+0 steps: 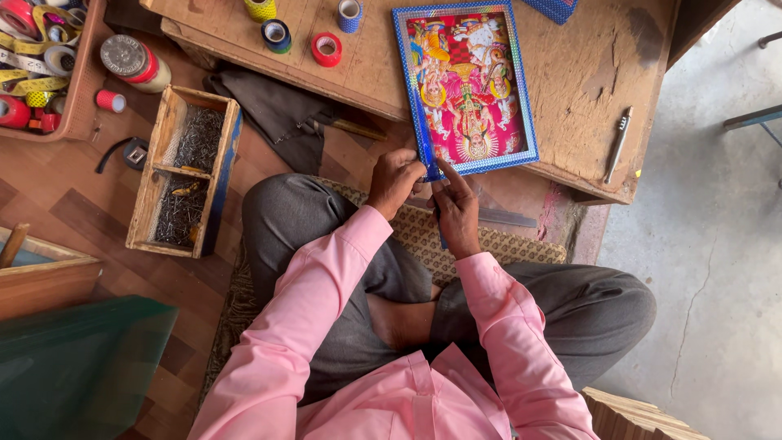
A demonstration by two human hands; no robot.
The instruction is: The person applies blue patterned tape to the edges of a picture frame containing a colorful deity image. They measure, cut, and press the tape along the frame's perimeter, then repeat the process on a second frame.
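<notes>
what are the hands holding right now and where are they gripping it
Both the left hand and right hand pinch a blue strip at the framed picture's near left corner.

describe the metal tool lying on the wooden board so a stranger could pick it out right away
Start at the low wooden board bearing the blue-framed picture. Go right of the picture toward the board's right edge, where a slim silvery metal tool lies alone, nearly upright in view. Unlike the tape rolls at the far side, it is long, thin and grey.

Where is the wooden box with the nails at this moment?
In the head view, the wooden box of nails sits on the floor on the person's left, beside the raised left knee and below the tray of tape rolls.
</notes>
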